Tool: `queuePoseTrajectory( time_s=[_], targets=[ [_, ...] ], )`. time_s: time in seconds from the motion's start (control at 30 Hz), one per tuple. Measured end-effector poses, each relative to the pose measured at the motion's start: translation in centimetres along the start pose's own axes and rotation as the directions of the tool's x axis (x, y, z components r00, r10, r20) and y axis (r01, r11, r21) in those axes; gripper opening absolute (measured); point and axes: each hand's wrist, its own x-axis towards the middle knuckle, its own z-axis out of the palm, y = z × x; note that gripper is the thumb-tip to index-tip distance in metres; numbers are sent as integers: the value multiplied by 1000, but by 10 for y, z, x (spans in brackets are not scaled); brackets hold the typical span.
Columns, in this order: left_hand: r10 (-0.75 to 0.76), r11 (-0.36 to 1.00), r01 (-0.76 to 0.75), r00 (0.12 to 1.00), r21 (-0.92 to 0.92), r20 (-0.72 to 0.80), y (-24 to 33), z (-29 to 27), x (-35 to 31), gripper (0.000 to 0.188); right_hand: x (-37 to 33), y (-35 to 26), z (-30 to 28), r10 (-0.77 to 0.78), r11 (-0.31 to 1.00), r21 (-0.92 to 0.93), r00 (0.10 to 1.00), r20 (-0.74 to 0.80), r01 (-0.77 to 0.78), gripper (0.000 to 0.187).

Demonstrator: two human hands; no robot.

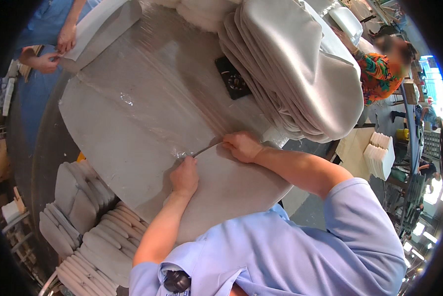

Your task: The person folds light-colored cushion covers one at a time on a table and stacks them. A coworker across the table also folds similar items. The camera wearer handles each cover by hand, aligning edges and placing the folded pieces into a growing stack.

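A grey fabric piece (pixel 231 180), looking like a cushion cover, lies in front of my body on the worktable. My left hand (pixel 184 175) is closed on its far edge, knuckles up. A short way to the right, my right hand (pixel 242 146) pinches the same edge. Between the two hands the edge runs as a thin, slightly raised dark line. The fingertips are mostly hidden under the hands. Clear plastic film (pixel 125 98) covers the table beyond the edge.
A tall stack of grey cushion covers (pixel 300 64) stands at the far right, beside a black box (pixel 232 78). Grey padded pieces (pixel 100 246) are piled at the lower left. A co-worker's hands (pixel 58 52) hold grey material (pixel 103 29) at the far left. Another person (pixel 379 71) works beyond the stack.
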Motion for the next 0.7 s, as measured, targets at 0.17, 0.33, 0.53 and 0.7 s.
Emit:
queuePoseTrajectory(
  time_s=[0.17, 0.33, 0.53, 0.7],
  targets=[
    [-22, 999, 20, 998, 37, 60, 1, -1, 5, 23, -1, 7, 6, -24, 999, 30, 998, -54, 25, 16],
    [-24, 997, 19, 997, 70, 74, 6, -8, 7, 26, -2, 6, 4, -83, 997, -8, 993, -82, 83, 13],
    [-40, 993, 37, 999, -108, -31, -5, -29, -6, 26, 1, -2, -28, 64, 981, 190, 995, -72, -50, 26],
    [-290, 894, 279, 957, -352, 22, -33, -94, -84, 66, -95, -4, -109, 243, 970, 5, 970, 31, -243, 79]
  ],
)
